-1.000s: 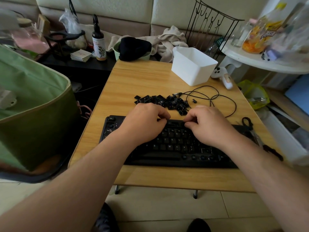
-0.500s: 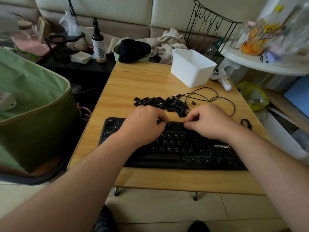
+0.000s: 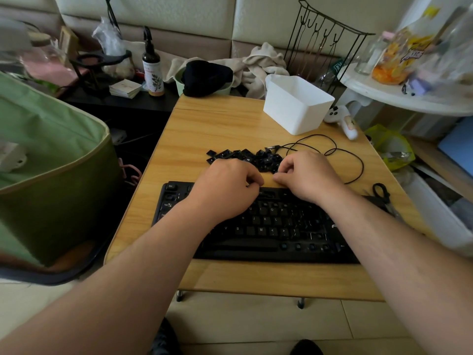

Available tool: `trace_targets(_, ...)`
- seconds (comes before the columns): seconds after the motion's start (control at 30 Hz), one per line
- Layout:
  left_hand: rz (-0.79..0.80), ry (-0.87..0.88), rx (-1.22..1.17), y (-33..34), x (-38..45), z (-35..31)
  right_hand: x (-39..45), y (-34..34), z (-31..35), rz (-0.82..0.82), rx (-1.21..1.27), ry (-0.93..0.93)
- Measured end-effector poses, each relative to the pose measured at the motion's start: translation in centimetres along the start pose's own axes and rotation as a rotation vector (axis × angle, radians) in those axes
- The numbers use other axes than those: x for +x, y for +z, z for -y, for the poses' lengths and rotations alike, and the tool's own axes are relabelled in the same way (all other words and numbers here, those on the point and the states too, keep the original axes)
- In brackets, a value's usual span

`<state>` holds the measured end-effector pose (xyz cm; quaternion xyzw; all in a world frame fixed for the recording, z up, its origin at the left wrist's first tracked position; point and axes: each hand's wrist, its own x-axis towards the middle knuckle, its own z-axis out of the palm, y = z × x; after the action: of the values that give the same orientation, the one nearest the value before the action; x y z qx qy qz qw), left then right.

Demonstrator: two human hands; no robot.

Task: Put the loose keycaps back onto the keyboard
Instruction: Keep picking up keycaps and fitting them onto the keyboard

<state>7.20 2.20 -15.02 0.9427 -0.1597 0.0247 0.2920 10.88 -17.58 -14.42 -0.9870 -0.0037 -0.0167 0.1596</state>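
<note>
A black keyboard (image 3: 268, 226) lies across the near part of the wooden table (image 3: 217, 124); some of its key positions look bare. Just behind it sits a pile of several loose black keycaps (image 3: 238, 156). My left hand (image 3: 225, 190) rests over the keyboard's top row with its fingers curled under. My right hand (image 3: 309, 175) is at the near right edge of the pile, fingers curled onto the keycaps and thumb pointing left. The backs of both hands hide whatever is in the fingers.
A white plastic bin (image 3: 297, 103) stands at the back right, with a white controller (image 3: 343, 119) beside it. A black cable (image 3: 332, 152) loops right of the pile. Black scissors (image 3: 382, 193) lie at the right edge. A green bag (image 3: 51, 162) stands left of the table.
My right hand has moved from the keyboard's top row up to the edge of the keycap pile. My left hand has stayed at the top row. The camera view shifted slightly.
</note>
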Motion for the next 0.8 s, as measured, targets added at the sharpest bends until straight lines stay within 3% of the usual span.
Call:
trace_targets(0.13, -0.025, -0.030, -0.080, -0.1, 0.0, 0.1, -1.3, -0.6, 0.1, -0.016, 0.077, -0.094)
trace_targets(0.2, -0.070, -0.033, -0.204, -0.2, -0.1, -0.1, -2.3, -0.9, 0.1, -0.052, 0.370, -0.102)
trace_targets(0.3, -0.110, -0.021, -0.540, -0.5, -0.2, -0.7, -4.1, -1.6, 0.9, 0.096, 0.954, -0.023)
trace_targets(0.4, -0.141, 0.052, -0.719, -0.6, -0.5, -1.2, -5.2, -2.1, 1.4, 0.224, 1.215, 0.047)
trace_targets(0.53, -0.161, 0.110, -0.798, -0.5, -0.8, -1.5, -5.7, -2.8, 1.6, 0.274, 1.316, 0.058)
trace_targets(0.8, -0.155, 0.154, -0.805, -0.6, -1.2, -1.8, -5.9, -2.8, 1.2, 0.268, 1.270, 0.038)
